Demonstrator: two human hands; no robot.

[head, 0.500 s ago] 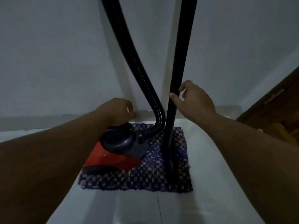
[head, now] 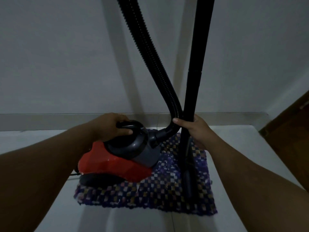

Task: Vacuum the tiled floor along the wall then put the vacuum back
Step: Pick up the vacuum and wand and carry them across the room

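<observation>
While gripped at its black top handle by the left hand [head: 109, 127], vacuum [head: 120, 158] resting tilted on checked mat [head: 158, 195] beside the wall [head: 66, 56], body's long axis running from lower left up toward the skirting, directly under that nearer hand. Right hand [head: 196, 129] curled round upright wand [head: 194, 81], thumb against ribbed hose [head: 150, 56]. Red glossy base, grey-black rounded canister; judged near the put-back step

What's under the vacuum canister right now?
A checkered woven mat lies under the red vacuum canister, itself on the pale tiled floor. The wand stands on the mat too. The mat beneath the canister body is covered.
</observation>
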